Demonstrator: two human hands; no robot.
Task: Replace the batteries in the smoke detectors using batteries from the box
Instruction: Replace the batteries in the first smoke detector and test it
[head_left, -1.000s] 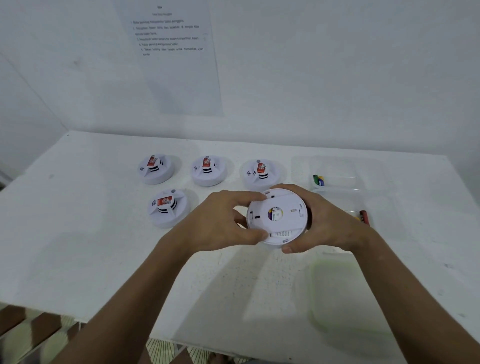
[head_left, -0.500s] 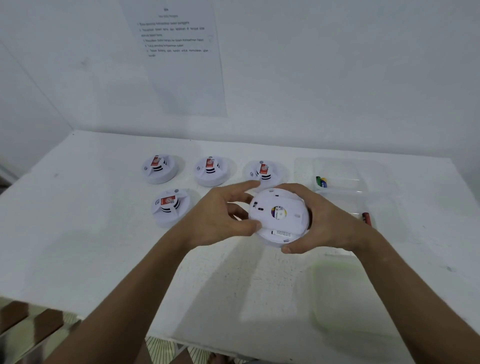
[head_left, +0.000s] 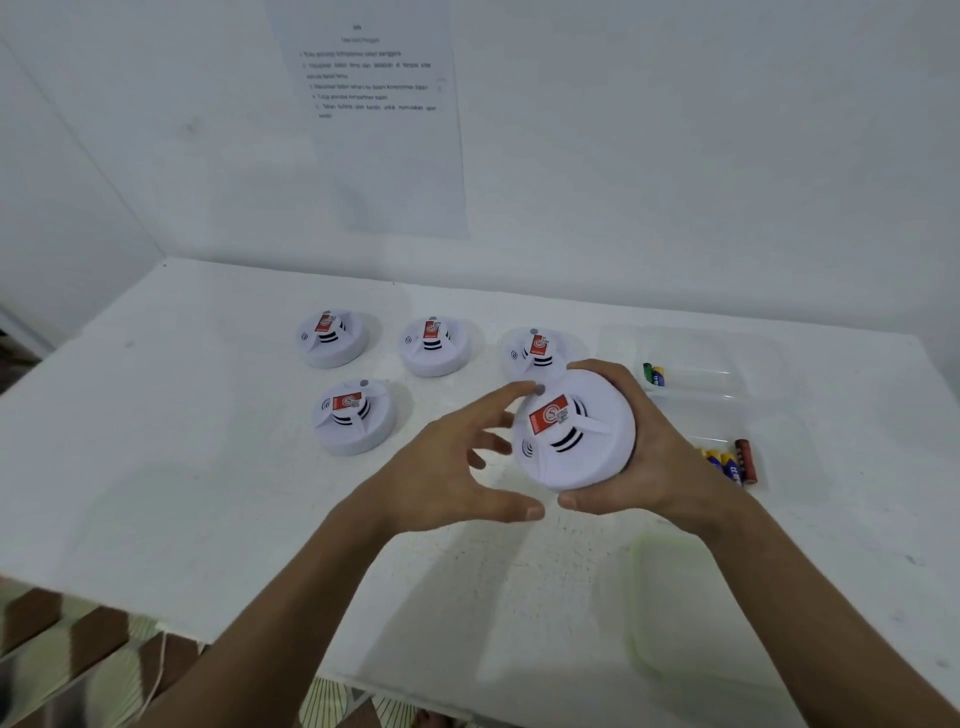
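- The held smoke detector (head_left: 574, 434) hides most of the right hand (head_left: 652, 457), which cups it from behind above the white table (head_left: 156, 467); its red label faces up
- The left hand (head_left: 452, 470) hangs beside it, fingers spread wide, holding nothing
- The clear battery box (head_left: 727, 384) is faint; its batteries (head_left: 730, 462) are partly hidden
- The wall sheet (head_left: 374, 104) is too blurred to read

Far beyond my fingers (head_left: 496, 399), a printed sheet (head_left: 379, 130) hangs on the white wall (head_left: 701, 156); its text is too small for me to read. Under them spreads the white table (head_left: 182, 467). Nearer me, to their right, lies a clear green-tinted lid (head_left: 635, 613). Below-left, past the table edge, I see patterned floor (head_left: 78, 639) and a thin cable (head_left: 156, 670).
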